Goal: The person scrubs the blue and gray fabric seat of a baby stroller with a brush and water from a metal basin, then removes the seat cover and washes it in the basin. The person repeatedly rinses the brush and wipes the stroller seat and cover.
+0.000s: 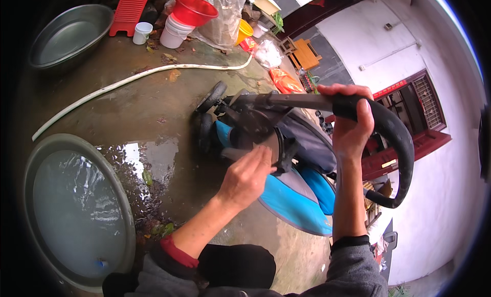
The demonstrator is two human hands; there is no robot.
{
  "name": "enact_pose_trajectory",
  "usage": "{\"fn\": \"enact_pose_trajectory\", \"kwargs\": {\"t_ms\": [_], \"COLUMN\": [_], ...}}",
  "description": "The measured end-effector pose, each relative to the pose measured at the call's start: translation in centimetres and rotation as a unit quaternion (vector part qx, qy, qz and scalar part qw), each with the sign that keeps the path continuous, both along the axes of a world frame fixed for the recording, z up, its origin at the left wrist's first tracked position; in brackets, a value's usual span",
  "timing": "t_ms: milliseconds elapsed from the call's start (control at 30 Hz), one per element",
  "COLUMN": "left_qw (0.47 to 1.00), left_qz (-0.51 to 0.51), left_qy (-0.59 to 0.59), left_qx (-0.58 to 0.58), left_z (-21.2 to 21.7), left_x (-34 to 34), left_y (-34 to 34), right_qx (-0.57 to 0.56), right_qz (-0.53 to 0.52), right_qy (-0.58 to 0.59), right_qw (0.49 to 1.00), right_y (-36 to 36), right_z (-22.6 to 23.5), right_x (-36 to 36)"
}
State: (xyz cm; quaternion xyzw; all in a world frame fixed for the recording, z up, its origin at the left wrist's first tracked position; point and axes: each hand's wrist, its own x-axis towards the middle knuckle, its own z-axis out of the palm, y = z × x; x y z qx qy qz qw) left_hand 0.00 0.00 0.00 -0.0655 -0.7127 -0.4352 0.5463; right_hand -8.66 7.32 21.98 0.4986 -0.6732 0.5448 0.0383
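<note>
A stroller [304, 136] with blue and grey fabric lies tilted in front of me, its small black wheels [210, 96] pointing left. My right hand [353, 118] is wrapped round the black padded stroller handle [401, 136], which curves away to the right. At the middle of the frame, my left hand [248, 175] presses its fingers together against the grey part beside the frame. Whatever those fingers hold, if anything, is hidden. Just below them spreads a blue and grey fabric panel [299, 200].
A large round tub of cloudy water [128, 210] stands at lower left, beside a puddle with leaves. Behind lie a white hose [117, 85], a metal basin [105, 39], a red washboard [128, 16] and buckets [175, 33]. An orange bag [285, 81] sits beyond the stroller.
</note>
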Motion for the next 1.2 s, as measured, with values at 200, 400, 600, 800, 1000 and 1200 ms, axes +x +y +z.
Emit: {"fn": "enact_pose_trajectory", "kwargs": {"t_ms": [200,400,600,800,1000,1200], "left_qw": [0.999,0.997,0.998,0.997,0.993,0.994], "left_qz": [-0.007,-0.016,-0.011,-0.028,-0.056,-0.026], "left_qy": [0.010,0.001,-0.006,0.004,0.007,0.022], "left_qx": [0.041,0.069,0.055,0.071,0.100,0.106], "left_z": [-0.3,0.1,-0.1,0.5,0.5,1.0], "left_x": [-0.1,0.5,0.1,-0.4,-1.5,-2.2], "left_y": [0.1,0.2,0.3,0.0,0.6,-0.1], "right_qx": [0.015,0.185,0.232,0.268,0.189,0.104], "right_qz": [-0.037,-0.160,-0.209,-0.141,-0.097,-0.118], "right_qy": [0.105,0.017,-0.119,-0.197,-0.281,-0.284], "right_qw": [0.994,0.969,0.943,0.933,0.936,0.946], "right_y": [0.0,1.2,0.7,1.3,0.8,0.8], "right_z": [-1.5,-4.7,-7.2,-7.1,-7.7,-7.7], "right_x": [-1.6,-2.6,-4.5,-5.0,-5.6,-9.1]}}
